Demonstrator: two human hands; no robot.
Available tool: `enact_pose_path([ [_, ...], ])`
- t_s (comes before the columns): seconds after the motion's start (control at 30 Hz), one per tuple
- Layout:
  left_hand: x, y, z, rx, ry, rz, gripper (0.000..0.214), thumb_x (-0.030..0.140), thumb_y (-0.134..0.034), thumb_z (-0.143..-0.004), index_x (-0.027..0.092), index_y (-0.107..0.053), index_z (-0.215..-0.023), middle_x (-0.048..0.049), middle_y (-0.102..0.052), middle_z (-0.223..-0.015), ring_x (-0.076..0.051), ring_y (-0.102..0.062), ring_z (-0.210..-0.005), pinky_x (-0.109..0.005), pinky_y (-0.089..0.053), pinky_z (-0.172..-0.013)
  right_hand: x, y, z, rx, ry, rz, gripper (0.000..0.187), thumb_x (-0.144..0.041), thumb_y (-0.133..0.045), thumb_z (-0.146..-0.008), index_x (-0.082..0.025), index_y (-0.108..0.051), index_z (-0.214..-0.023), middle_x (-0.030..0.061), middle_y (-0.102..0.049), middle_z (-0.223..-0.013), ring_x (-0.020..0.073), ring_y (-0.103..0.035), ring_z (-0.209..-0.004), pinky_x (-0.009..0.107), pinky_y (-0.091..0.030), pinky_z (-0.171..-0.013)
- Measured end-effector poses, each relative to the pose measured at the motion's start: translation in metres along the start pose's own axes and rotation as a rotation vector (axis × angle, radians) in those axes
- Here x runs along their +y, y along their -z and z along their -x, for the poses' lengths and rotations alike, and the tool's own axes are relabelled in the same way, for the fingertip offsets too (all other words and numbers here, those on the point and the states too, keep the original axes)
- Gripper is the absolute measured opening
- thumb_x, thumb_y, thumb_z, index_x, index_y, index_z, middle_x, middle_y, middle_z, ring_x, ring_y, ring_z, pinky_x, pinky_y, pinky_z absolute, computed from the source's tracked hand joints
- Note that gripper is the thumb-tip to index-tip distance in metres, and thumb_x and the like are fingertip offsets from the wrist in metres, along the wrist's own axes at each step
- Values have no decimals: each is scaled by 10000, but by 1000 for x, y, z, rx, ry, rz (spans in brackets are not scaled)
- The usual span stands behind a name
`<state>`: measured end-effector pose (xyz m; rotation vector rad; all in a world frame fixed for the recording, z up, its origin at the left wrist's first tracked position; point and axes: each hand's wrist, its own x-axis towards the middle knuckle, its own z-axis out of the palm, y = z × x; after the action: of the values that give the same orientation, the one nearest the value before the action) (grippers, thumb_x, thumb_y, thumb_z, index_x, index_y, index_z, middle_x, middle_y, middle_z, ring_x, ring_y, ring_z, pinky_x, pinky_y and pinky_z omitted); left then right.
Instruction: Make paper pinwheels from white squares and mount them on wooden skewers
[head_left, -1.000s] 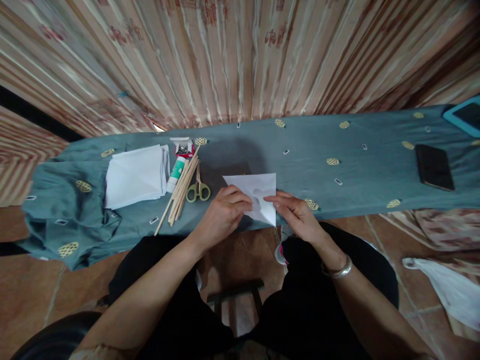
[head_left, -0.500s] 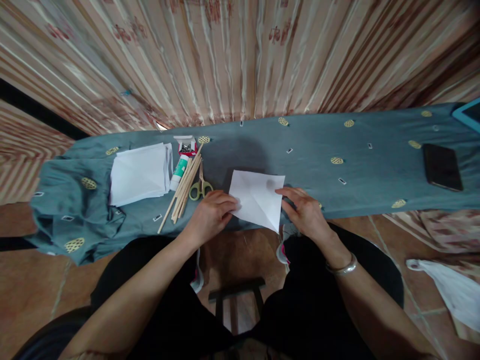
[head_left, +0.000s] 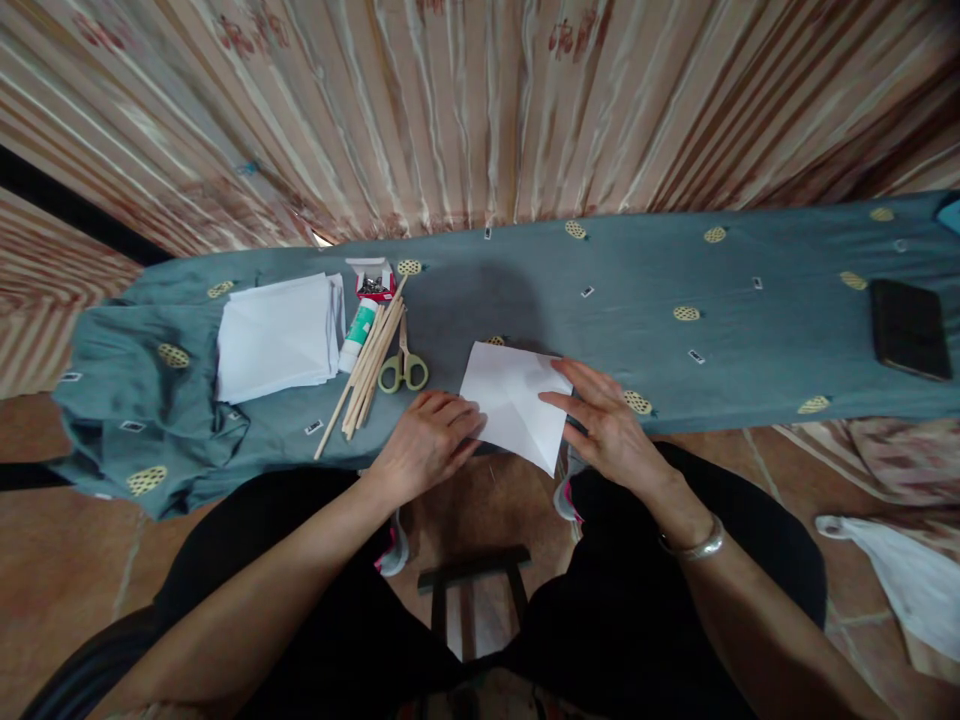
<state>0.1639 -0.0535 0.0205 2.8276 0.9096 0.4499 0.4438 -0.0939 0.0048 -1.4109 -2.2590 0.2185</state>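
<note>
A creased white paper square lies at the near edge of a table covered with a blue-grey cloth; its near corner overhangs the edge. My left hand rests with flat fingers against the paper's left edge. My right hand lies on the paper's right edge, fingers stretched out and apart. Neither hand grips anything.
To the left lie green-handled scissors, a bundle of wooden sticks, a glue tube, a small red box of staples and a stack of white paper. A black phone lies far right. A striped curtain hangs behind.
The paper has been unfolded from a doubled shape into a flat square. Both hands moved apart from its middle to its left and right edges.
</note>
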Motion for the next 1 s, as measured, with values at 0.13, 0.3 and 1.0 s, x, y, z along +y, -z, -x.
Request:
enact_pose_path([
  [0.13, 1, 0, 1, -5, 16, 38, 230, 188, -493, -958, 153, -682, -1085, -92, -733, -1091, -236, -649, -1008, -407, -519, -867, 4, -1, -4, -34, -27, -157, 258, -215, -506, -931, -213, -707, -1091, 120, -634, -1347, 280, -569, -1278, 541, -389, -1109],
  [0.3, -2, -1, 6, -58, 86, 154, 244, 187, -489, -949, 146, -704, -1057, -99, -723, -1127, -248, -636, -1059, -429, -525, -900, 8, -4, -16, -43, -180, -474, 218, -347, -563, -924, -234, -743, -973, 77, -750, -1101, 235, -682, -1066, 438, -523, -962],
  [1.0, 5, -13, -6, 117, 262, 437, 297, 205, -472, -966, 175, -610, -1227, -92, -689, -1108, -203, -633, -1021, -375, -535, -912, -4, -13, -41, 11, -350, -272, 346, -414, -613, -883, -206, -693, -1148, 89, -759, -1080, 272, -717, -944, 395, -561, -832],
])
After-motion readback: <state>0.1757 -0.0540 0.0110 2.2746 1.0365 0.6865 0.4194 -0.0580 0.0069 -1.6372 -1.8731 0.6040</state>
